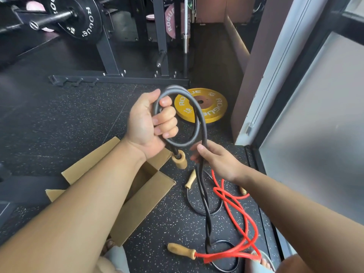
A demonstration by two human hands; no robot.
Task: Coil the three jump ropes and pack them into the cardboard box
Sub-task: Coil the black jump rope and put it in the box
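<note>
**Thick black rope: springy, grip near the handle**

L to R: cardboard box open on floor, nothing visible inside. Left hand raised, palm-in, fist closed round black rope loop w/ wooden handle hanging below. Looks stiff, rubbery, prob. wants to uncoil. Right hand lower, pinching trailing strand. Red rope loose on floor; third rope partly hidden.

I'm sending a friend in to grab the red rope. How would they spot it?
Start at the open cardboard box on the speckled gym floor. To its right the red rope lies in loose loops, with a wooden handle at its near end. It is the only red one; the other ropes are black.
</note>
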